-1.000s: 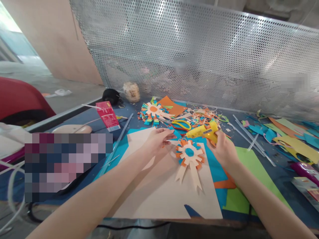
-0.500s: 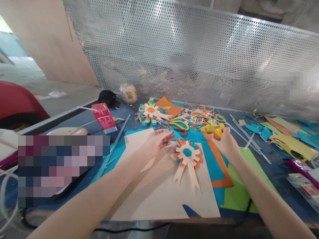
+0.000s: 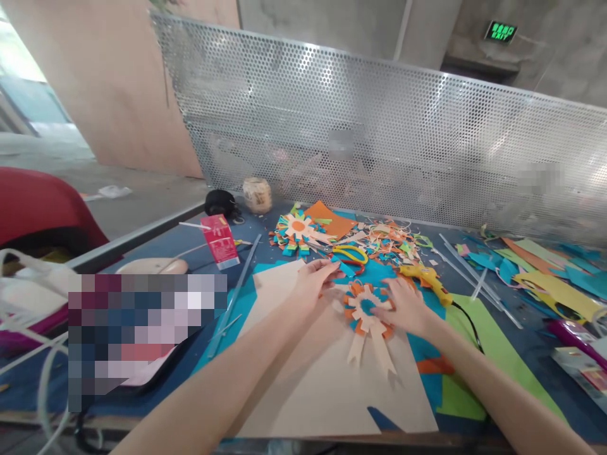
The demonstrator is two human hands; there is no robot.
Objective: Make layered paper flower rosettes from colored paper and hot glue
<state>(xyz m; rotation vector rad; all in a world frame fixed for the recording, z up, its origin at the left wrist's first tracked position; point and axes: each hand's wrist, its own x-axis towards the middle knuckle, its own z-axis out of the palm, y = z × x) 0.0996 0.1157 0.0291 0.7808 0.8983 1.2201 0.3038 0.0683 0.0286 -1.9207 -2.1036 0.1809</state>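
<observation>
A small blue paper strip is pinched between the fingertips of my left hand, above a large cream sheet. Just to the right lies a paper rosette with orange, blue and cream tabs, a blue centre and two cream tails. My right hand grips its right side, with fingers resting on the tabs and by the centre. A yellow hot glue gun lies beyond that hand, its black cord trailing over a green sheet.
Scissors with yellow and red handles lie behind my hands, near another rosette and a heap of paper scraps. Clear glue sticks lie at the right. A pink packet stands left, and a perforated metal panel closes the back.
My right hand has let go of the glue gun, which now lies on the papers, and has moved left onto the rosette. My left hand still holds the blue strip.
</observation>
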